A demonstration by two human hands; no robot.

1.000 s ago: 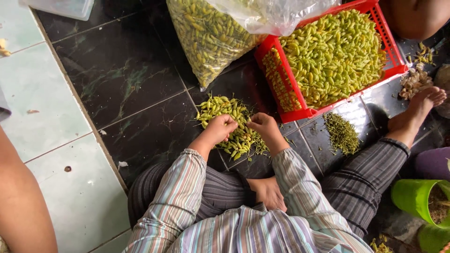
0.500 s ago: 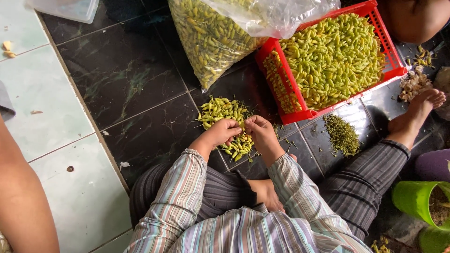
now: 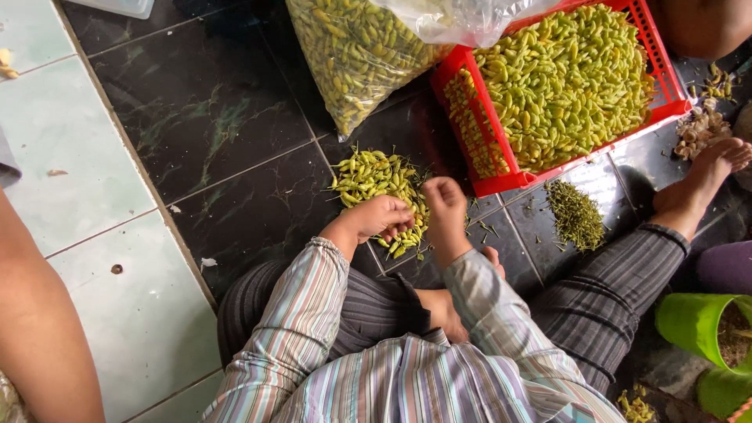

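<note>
A small heap of yellow-green chili peppers [image 3: 374,178] lies on the dark floor tiles in front of my crossed legs. My left hand [image 3: 381,219] rests on the near edge of the heap, fingers curled around a few peppers. Just to the right of the heap, my right hand [image 3: 446,210] is closed in a loose fist with its back to the camera; what it holds is hidden. Both arms wear striped sleeves.
A red plastic crate [image 3: 666,102] full of the same peppers stands at the back right, with a clear bag of peppers [image 3: 352,55] to its left. A pile of green stems [image 3: 576,213] lies by my right leg. Green pots [image 3: 693,321] stand at the right, another person's arm [image 3: 39,329] at the left.
My left hand has slid slightly toward me along the heap's near edge. My right hand has stayed beside it with only small finger movement.
</note>
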